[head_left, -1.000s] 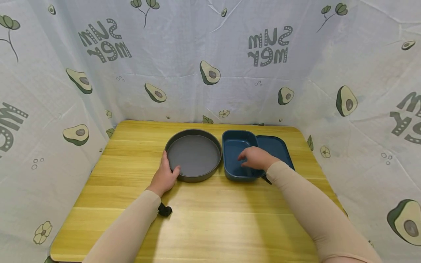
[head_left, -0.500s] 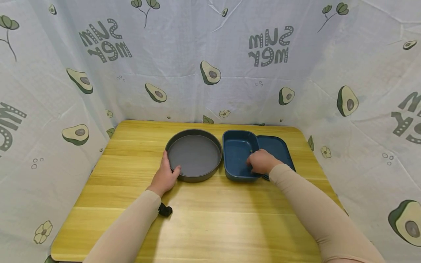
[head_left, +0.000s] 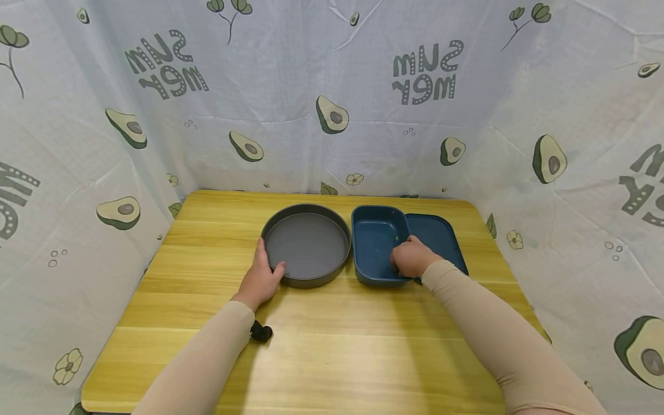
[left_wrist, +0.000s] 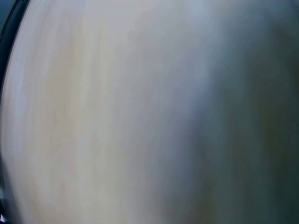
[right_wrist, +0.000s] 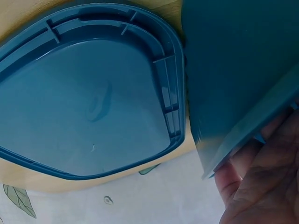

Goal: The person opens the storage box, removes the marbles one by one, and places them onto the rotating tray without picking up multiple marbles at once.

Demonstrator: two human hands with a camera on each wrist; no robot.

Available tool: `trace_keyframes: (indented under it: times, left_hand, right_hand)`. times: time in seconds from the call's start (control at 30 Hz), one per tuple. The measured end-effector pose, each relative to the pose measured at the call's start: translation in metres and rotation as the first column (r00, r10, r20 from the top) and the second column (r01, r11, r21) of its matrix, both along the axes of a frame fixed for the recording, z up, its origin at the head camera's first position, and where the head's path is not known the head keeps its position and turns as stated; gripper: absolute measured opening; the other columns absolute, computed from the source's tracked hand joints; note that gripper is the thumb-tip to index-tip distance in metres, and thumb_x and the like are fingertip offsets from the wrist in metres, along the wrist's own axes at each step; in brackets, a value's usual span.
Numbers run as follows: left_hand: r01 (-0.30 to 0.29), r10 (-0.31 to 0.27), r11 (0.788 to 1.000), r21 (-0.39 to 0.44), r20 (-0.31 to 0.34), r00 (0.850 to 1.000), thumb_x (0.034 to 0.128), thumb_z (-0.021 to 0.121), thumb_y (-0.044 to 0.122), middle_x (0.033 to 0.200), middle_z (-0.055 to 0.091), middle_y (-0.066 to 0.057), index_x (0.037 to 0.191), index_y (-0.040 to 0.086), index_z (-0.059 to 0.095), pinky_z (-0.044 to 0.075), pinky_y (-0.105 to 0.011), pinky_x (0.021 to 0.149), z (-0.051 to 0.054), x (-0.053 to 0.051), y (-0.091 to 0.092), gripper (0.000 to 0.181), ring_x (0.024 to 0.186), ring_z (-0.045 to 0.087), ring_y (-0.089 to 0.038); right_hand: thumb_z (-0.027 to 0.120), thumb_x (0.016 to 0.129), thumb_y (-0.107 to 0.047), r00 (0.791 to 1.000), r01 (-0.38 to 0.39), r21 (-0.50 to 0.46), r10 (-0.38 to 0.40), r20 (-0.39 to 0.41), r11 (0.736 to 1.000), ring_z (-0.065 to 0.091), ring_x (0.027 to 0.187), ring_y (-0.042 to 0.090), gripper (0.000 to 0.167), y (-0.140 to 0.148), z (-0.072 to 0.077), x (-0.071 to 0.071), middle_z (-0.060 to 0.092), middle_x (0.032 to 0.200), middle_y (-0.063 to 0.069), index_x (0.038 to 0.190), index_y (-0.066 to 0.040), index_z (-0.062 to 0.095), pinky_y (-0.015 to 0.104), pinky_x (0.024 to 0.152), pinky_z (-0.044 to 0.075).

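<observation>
A round grey cake pan (head_left: 307,245) lies near the middle of the table. My left hand (head_left: 259,281) holds its near-left rim, thumb over the edge and fingers along the outside wall. To the pan's right stands a deep blue rectangular container (head_left: 376,248). Over this container's right wall reaches my right hand (head_left: 414,257), fingers bent down inside; the fingertips are hidden in the head view. The container wall (right_wrist: 233,79) also hides them in the right wrist view. Tiny coloured specks (head_left: 396,239) show beside the hand, too small to identify.
A blue lid (head_left: 436,236), its ridged rim visible in the right wrist view, lies on the table right of the container. The wooden table (head_left: 332,346) ends at a patterned curtain (head_left: 290,75). A small black object (head_left: 261,332) sits by the left wrist.
My right hand has moved right and slightly down inside the container, and its fingers have curled in. Specks show beside it that were not visible earlier. The left hand and pan stay put.
</observation>
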State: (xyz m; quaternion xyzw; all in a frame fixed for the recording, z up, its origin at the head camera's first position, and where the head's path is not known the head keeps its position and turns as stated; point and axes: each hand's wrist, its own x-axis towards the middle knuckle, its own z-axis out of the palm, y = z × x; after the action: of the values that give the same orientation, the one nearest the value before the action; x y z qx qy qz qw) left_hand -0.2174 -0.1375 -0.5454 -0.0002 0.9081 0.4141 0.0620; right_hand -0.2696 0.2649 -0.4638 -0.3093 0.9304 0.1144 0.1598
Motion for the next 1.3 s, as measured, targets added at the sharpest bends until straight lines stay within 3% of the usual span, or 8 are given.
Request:
trace_keyframes:
  times: [0.4,0.83,0.97,1.3]
  left_hand:
    - [-0.004,0.004,1.0,-0.005,-0.021,1.0,0.1066,0.049,0.049,0.178,-0.005,-0.013,0.167,0.015,-0.02,0.024,-0.057,0.13,-0.0025,-0.0007,-0.0004,0.098,0.162,0.02,-0.04]
    - [-0.002,0.002,1.0,-0.016,-0.006,1.0,0.1073,0.048,0.049,0.178,-0.007,-0.012,0.167,0.015,-0.022,0.022,-0.057,0.13,0.002,0.0013,0.0,0.098,0.163,0.017,-0.039]
    - [-0.008,0.008,1.0,-0.016,-0.001,1.0,0.107,0.048,0.05,0.178,-0.007,-0.011,0.167,0.017,-0.022,0.022,-0.055,0.131,0.0014,0.0009,0.0002,0.098,0.163,0.017,-0.038]
    - [-0.002,0.002,1.0,-0.012,0.002,1.0,0.1073,0.048,0.048,0.178,-0.008,-0.012,0.167,0.016,-0.022,0.023,-0.057,0.13,0.0009,0.0006,0.0003,0.097,0.162,0.018,-0.039]
  right_hand:
    - [0.074,0.092,-0.004,1.0,-0.009,0.026,0.009,0.011,1.0,0.057,0.069,0.014,0.025,-0.0016,-0.0019,0.0015,0.069,0.072,-0.008,0.077,-0.025,0.076,0.056,0.096,0.041]
    - [0.071,0.093,-0.002,0.999,-0.033,0.045,0.033,-0.015,0.998,0.051,0.065,0.016,0.03,-0.0038,0.0021,0.0047,0.065,0.068,-0.005,0.071,-0.022,0.069,0.046,0.084,0.035]
    - [0.07,0.095,-0.003,0.999,-0.041,0.056,0.043,-0.03,0.998,0.049,0.064,0.017,0.029,-0.0032,0.0014,0.0052,0.064,0.067,-0.003,0.071,-0.02,0.067,0.045,0.081,0.032]
    - [0.067,0.098,-0.004,0.998,-0.029,0.079,0.033,-0.051,0.996,0.053,0.066,0.019,0.021,-0.0032,-0.002,0.0046,0.067,0.07,0.001,0.08,-0.013,0.07,0.047,0.086,0.038]
